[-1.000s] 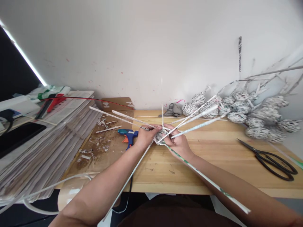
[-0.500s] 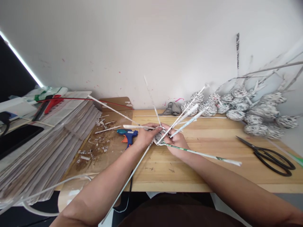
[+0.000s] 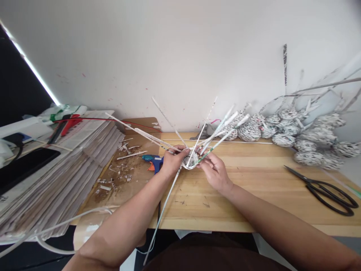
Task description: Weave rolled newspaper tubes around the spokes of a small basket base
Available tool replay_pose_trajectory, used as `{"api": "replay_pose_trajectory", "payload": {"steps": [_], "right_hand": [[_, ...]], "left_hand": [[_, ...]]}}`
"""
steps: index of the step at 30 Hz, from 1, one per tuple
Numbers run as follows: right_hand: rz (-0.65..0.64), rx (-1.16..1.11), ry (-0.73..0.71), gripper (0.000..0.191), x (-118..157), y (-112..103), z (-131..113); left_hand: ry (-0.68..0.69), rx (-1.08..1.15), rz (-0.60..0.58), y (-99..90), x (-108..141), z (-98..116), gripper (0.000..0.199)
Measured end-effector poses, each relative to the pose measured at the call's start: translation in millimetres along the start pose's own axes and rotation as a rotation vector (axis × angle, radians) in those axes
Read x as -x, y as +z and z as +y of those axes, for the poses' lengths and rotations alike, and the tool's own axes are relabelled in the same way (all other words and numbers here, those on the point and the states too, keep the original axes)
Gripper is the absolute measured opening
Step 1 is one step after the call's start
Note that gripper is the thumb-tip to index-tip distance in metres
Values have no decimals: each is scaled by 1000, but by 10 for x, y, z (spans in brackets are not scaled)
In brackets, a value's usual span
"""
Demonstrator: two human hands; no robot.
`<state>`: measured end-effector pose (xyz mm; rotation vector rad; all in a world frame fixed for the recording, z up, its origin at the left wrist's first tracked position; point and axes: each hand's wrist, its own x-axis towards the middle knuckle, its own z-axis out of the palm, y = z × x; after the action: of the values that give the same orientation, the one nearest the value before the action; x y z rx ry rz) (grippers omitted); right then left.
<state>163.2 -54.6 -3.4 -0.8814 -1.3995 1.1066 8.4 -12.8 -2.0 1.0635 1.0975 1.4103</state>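
A small round weave of rolled newspaper (image 3: pixel 191 161) sits between my two hands above the wooden table, with several long paper sticks fanning out from it. My left hand (image 3: pixel 174 160) grips its left side, thumb on top and fingers curled beneath. On the other side my right hand (image 3: pixel 216 174) has its fingertips closed at the rim, by a green-and-white paper stick (image 3: pixel 222 141). One pale paper stick (image 3: pixel 166 207) hangs down toward my lap, over the table's front edge. Some fingertips of both hands are hidden by the weave and the sticks.
Left of my hands lie a blue glue gun (image 3: pixel 156 162) and paper scraps on brown cardboard (image 3: pixel 113 199). A tall newspaper stack (image 3: pixel 67 180) carries a phone (image 3: pixel 28 167). Black scissors (image 3: pixel 324 190) rest at the right, before a pile of woven paper pieces (image 3: pixel 307 141) along the wall.
The green-and-white stick has swung from pointing right to pointing up and right. My right hand has moved slightly right and down, and the other sticks have shifted with the turning weave.
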Motion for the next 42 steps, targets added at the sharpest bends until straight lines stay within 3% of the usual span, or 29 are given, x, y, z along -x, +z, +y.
{"api": "replay_pose_trajectory", "payload": {"steps": [4, 9, 19, 28, 36, 42], "right_hand": [[94, -113, 159, 27, -51, -21, -17], [205, -199, 356, 38, -125, -19, 20], [246, -239, 344, 36, -130, 4, 15], [231, -252, 361, 34, -120, -1, 11], [161, -314, 429, 33, -138, -38, 44], [217, -289, 457, 32, -144, -33, 45]], "left_hand": [[9, -1, -30, -10, -3, 4, 28], [-20, -42, -126, 16, 44, -12, 29], [-43, -24, -169, 37, 60, -24, 32], [-128, 131, -102, 67, 65, -32, 38], [-106, 55, -140, 57, 75, 6, 31], [-72, -26, -150, 59, 112, 35, 32]]}}
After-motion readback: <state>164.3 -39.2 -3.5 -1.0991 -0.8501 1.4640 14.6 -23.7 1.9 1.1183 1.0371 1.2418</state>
